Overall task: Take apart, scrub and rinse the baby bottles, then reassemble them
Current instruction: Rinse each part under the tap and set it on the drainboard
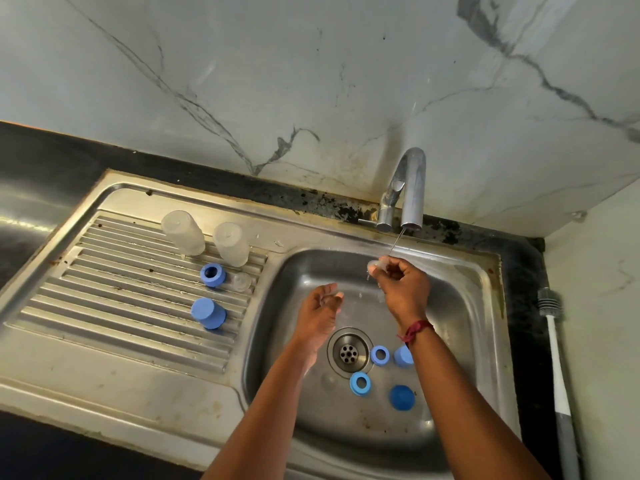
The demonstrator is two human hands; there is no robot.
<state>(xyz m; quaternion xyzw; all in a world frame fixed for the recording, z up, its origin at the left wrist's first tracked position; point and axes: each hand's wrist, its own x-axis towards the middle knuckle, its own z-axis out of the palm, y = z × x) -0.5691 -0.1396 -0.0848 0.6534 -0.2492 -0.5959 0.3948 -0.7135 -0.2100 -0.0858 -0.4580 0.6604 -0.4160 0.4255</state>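
Soft, dimmish light all round, no hard shadows. A faint shadow sits on the marble wall (311, 81) behind the tap (410, 188). Dull glare streaks the steel sink (467, 306) and draining board (121, 289). Wide-angle bending curves the edges, and fine detail is smeared.

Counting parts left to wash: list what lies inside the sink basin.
Two blue rings and two blue caps beside the drain. The right forearm hides part of one cap and the floor under it.
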